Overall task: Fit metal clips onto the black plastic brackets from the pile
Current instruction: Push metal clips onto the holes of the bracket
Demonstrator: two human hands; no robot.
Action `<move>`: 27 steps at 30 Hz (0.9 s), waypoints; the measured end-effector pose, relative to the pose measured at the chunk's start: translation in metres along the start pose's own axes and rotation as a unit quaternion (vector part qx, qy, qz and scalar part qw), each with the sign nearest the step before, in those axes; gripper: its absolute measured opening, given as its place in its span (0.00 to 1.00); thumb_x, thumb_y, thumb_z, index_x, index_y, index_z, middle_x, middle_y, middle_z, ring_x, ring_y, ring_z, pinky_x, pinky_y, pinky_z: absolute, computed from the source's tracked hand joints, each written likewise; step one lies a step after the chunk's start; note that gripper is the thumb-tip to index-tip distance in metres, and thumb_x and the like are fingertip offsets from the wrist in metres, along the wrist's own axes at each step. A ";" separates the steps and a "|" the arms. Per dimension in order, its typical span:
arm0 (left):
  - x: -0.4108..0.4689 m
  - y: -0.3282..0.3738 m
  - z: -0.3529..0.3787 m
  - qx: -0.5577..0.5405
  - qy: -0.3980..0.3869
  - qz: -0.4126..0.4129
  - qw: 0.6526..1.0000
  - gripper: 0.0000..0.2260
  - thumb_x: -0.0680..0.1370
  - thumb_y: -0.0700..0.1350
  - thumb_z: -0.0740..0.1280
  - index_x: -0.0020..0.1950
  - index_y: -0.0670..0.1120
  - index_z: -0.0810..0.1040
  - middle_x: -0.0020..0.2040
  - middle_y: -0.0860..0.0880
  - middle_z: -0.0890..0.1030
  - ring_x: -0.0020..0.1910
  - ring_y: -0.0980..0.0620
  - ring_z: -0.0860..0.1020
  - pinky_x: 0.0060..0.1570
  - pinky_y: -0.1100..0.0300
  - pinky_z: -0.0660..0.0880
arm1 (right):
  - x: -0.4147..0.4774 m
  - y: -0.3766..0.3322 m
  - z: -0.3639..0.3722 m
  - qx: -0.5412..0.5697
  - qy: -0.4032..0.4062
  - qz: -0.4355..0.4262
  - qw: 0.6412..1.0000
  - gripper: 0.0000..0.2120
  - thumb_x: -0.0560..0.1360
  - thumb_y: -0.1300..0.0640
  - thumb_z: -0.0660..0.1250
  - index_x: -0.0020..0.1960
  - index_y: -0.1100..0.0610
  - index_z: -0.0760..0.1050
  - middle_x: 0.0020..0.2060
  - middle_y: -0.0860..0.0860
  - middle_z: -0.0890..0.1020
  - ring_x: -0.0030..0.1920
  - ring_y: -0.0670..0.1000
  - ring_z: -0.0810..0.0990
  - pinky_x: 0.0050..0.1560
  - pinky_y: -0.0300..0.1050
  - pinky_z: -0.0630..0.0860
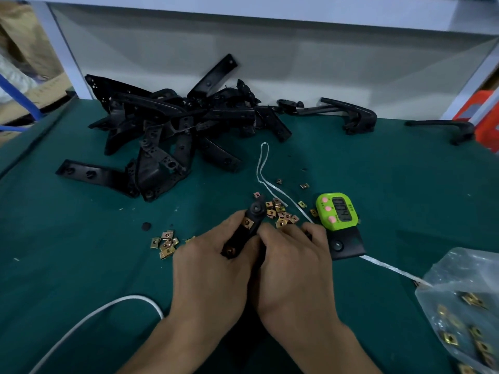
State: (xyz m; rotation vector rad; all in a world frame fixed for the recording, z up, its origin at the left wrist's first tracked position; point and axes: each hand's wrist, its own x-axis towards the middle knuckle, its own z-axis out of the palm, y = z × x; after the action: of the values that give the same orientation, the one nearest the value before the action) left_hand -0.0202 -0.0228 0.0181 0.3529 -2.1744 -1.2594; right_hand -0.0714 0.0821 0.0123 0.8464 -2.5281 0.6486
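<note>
A cable (94, 314) loops in at the near left, and a bag (464, 314) of spare clips sits at the near right. My left hand (213, 255) and right hand (294, 255) meet mid-worktop (81, 265), both with fingers curled round one bracket (244, 233). It carries two fitted clips (247, 223), one toward its far end and one lower by my left thumb. I judge this piece nearly done, though my right hand hides whether another clip is going on.

Loose clips (166, 242) lie just left of my hands, with more just beyond. A green timer (337, 210) stands right of them and a string (263, 163) trails past it, close enough to snag. The pile (172, 125) at the far left looks large and unclipped, so most of the work remains. Two lone brackets (351, 114) lie at the far right, and I can't tell whether they are finished
</note>
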 end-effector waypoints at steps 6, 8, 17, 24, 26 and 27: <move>0.004 -0.014 0.006 -0.011 -0.023 -0.032 0.999 0.19 0.75 0.43 0.74 0.48 0.71 0.81 0.42 0.64 0.84 0.43 0.61 0.84 0.43 0.62 0.80 | 0.001 0.005 0.008 -0.015 -0.005 0.005 1.000 0.09 0.60 0.58 0.68 0.37 0.50 0.70 0.28 0.44 0.74 0.33 0.49 0.73 0.49 0.44 0.62; 0.004 -0.017 0.009 -0.011 -0.014 -0.036 0.999 0.14 0.75 0.44 0.73 0.49 0.66 0.82 0.40 0.62 0.84 0.41 0.59 0.83 0.39 0.59 0.79 | 0.003 0.007 0.010 -0.012 -0.025 0.001 1.000 0.09 0.61 0.57 0.68 0.38 0.50 0.70 0.29 0.45 0.75 0.34 0.49 0.74 0.50 0.44 0.63; 0.014 -0.028 0.000 -0.041 -0.062 -0.024 0.997 0.12 0.77 0.43 0.74 0.49 0.62 0.83 0.40 0.62 0.84 0.39 0.62 0.81 0.42 0.61 0.78 | 0.010 0.026 -0.024 -0.009 -0.181 0.096 0.979 0.15 0.69 0.41 0.69 0.53 0.43 0.74 0.42 0.45 0.82 0.45 0.53 0.79 0.43 0.47 0.73; 0.030 0.014 0.011 -0.142 -0.066 -0.017 0.988 0.24 0.75 0.38 0.74 0.46 0.72 0.82 0.39 0.69 0.83 0.39 0.68 0.80 0.41 0.77 0.72 | -0.006 0.070 -0.100 0.228 -0.203 0.234 0.923 0.08 0.72 0.57 0.73 0.49 0.46 0.83 0.33 0.49 0.80 0.31 0.47 0.78 0.34 0.41 0.73; 0.032 0.032 0.027 -0.157 -0.081 -0.025 0.984 0.16 0.76 0.40 0.74 0.53 0.62 0.85 0.41 0.68 0.83 0.42 0.68 0.80 0.42 0.77 0.72 | -0.020 0.079 -0.117 0.379 -0.133 0.283 0.871 0.10 0.75 0.66 0.70 0.50 0.53 0.84 0.34 0.57 0.81 0.30 0.51 0.77 0.31 0.40 0.71; 0.032 0.041 0.037 -0.168 -0.090 -0.037 0.981 0.14 0.76 0.41 0.74 0.57 0.57 0.85 0.43 0.68 0.84 0.44 0.68 0.81 0.43 0.76 0.72 | -0.027 0.083 -0.124 0.413 -0.089 0.310 0.852 0.10 0.76 0.68 0.69 0.48 0.55 0.85 0.34 0.60 0.81 0.30 0.52 0.78 0.30 0.40 0.71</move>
State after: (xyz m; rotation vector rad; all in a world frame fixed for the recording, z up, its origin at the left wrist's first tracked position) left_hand -0.0655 0.0082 0.0514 0.1889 -2.0564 -1.7260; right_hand -0.0775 0.2195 0.0753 0.2705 -2.6535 2.0420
